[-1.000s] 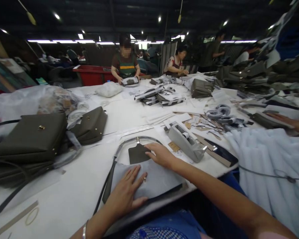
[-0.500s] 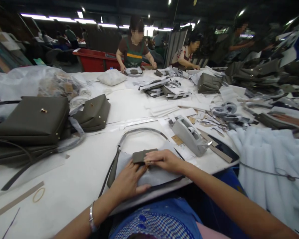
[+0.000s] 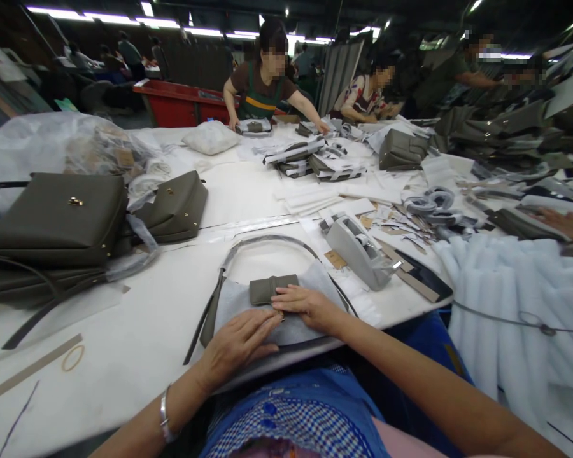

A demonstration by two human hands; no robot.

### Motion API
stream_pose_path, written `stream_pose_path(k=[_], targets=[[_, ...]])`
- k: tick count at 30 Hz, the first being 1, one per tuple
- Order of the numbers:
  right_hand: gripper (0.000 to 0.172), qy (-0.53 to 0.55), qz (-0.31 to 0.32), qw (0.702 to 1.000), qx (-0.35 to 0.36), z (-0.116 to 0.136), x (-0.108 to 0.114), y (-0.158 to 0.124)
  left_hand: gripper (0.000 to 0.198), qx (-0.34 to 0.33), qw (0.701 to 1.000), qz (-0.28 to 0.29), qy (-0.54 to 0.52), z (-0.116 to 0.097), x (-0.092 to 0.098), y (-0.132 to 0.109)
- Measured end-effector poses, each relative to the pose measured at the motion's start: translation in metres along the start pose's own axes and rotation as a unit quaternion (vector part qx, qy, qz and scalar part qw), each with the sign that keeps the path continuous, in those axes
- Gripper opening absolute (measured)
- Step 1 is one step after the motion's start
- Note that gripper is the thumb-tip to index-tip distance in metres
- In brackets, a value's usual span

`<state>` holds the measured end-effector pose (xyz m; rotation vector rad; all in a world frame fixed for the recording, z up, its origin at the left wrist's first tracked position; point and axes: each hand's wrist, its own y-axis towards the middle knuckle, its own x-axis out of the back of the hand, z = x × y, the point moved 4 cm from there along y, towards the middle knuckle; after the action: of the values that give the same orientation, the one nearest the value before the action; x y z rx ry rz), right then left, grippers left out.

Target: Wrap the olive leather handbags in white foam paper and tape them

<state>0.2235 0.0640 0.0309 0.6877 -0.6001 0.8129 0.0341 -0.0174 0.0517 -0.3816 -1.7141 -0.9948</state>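
Through the head camera I look into a factory-like bag workshop: a partly covered bag below me, more dark bags piled on the white table, a tape dispenser, scraps, tied white rolls, an aproned worker opposite, strip lights beyond.

Bag, tape dispenser on white table
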Motion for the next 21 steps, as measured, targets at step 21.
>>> stream_pose_path(k=[21], targets=[[0.01,-0.179,0.123,0.975,0.039,0.017,0.01,0.037,0.041,-0.043,0.995,0.008,-0.088,0.002,-0.004,0.003]])
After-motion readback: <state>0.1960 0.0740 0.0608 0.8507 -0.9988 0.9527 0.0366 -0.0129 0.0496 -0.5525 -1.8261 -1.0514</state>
